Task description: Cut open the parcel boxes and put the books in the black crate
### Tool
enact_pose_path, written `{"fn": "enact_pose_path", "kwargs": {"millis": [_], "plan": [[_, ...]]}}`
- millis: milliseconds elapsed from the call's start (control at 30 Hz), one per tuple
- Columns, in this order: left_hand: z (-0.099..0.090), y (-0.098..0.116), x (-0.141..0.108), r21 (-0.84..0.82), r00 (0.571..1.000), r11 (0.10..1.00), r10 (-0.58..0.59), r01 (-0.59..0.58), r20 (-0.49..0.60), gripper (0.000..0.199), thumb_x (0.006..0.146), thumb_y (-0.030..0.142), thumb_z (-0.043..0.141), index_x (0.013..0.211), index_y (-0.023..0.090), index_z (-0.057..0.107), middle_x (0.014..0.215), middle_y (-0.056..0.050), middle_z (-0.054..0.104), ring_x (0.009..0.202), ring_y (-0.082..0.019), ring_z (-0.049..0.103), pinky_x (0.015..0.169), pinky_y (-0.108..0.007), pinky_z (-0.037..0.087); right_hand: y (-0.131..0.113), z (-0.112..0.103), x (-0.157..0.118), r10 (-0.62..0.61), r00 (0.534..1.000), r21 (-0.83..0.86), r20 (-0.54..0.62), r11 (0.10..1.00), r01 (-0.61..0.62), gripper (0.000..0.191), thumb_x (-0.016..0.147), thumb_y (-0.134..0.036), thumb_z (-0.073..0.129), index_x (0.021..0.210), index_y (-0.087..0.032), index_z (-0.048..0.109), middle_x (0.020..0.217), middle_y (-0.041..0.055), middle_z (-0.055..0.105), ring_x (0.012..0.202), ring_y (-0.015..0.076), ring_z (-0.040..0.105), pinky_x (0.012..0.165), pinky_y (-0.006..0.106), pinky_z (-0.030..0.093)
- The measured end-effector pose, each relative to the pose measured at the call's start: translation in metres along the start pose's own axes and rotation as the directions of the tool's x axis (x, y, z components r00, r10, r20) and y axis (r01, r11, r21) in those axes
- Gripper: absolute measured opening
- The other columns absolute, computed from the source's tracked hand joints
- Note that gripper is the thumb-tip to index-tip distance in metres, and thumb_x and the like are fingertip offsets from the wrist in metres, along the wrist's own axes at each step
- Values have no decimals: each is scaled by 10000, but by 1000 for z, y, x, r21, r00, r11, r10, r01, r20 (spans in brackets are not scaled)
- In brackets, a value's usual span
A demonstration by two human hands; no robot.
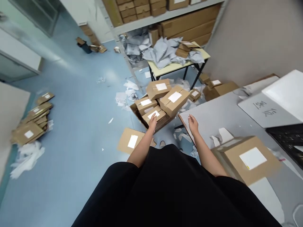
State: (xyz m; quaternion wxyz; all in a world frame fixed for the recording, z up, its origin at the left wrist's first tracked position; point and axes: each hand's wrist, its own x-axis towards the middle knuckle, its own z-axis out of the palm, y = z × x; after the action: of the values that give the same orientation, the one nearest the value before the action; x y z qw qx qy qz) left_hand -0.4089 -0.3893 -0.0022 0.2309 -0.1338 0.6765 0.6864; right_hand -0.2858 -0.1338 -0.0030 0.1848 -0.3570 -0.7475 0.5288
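Cardboard everywhere. What is your left hand on?

My left hand (152,123) rests on a small brown cardboard box with a white label (161,119). The fingers lie loosely apart on top, pinching nothing. That box sits at the front of a heap of taped cartons, inside what looks like a larger open brown carton (133,108).

And your right?

My right hand (193,124) is open, fingers spread, holding nothing, just over the edge of a pale grey table top (224,121). I can't tell whether it touches.

How would that box handle?

Stiff, and probably light, though I can't judge what's inside. The card looks dry and firm, so I'd take it by two opposite sides, not by the label.

What's around you?

A pale blue vinyl floor (71,164) strewn with torn white paper scraps (123,99), a slumped row of labelled brown boxes (30,126) to my left, and a flat brown carton (131,141) near my feet. Ahead, a cream-topped table on black legs (165,69) carries crumpled grey plastic mailers (163,52), below shelves of brown cartons (189,26). A blurred labelled brown box (251,160) lies on the grey table beside my right arm.
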Motion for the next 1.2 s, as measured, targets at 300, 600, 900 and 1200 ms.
{"fn": "enact_pose_path", "kwargs": {"millis": [300, 600, 900, 1200], "plan": [[-68, -5, 8, -150, 982, 989, -22, -6, -187, 529, 936, 401, 553, 1454, 293, 526, 1460, -68, 573, 1336, -227, 530, 1087, -373, 426, -38, 85, 22, -78, 963, -5, 259, 997, 82, 650, 807, -598, 544, 1259, -147, 664, 1318, 166, 670, 1203, 285, 638, 1100, 481, 453], [-33, 14, 22, -168, 971, 986, -63, 24, -232, 523, 953, 377, 514, 1468, 283, 516, 1488, -68, 544, 1348, -228, 515, 1090, -369, 419, -36, 86, 76, -128, 940, 7, 316, 991, 133, 642, 808, -588, 548, 1252, -140, 666, 1327, 175, 660, 1224, 295, 624, 1096, 490, 457], [29, 16, 57, -158, 966, 984, -117, 81, -230, 480, 940, 357, 527, 1412, 272, 554, 1462, -84, 562, 1306, -231, 548, 1064, -385, 440, -36, 70, 159, -70, 937, -129, 342, 984, 121, 556, 830, -518, 544, 1249, -174, 665, 1196, 128, 724, 1120, 262, 669, 1084, 471, 456], [52, 14, 127, -126, 951, 972, -224, 201, -213, 407, 911, 384, 589, 1293, 248, 632, 1370, -97, 613, 1248, -238, 579, 1040, -401, 463, -37, 92, 262, -34, 949, -290, 312, 948, 129, 514, 839, -404, 529, 1237, -116, 680, 1198, 171, 722, 1069, 278, 685, 1037, 461, 485]]}}
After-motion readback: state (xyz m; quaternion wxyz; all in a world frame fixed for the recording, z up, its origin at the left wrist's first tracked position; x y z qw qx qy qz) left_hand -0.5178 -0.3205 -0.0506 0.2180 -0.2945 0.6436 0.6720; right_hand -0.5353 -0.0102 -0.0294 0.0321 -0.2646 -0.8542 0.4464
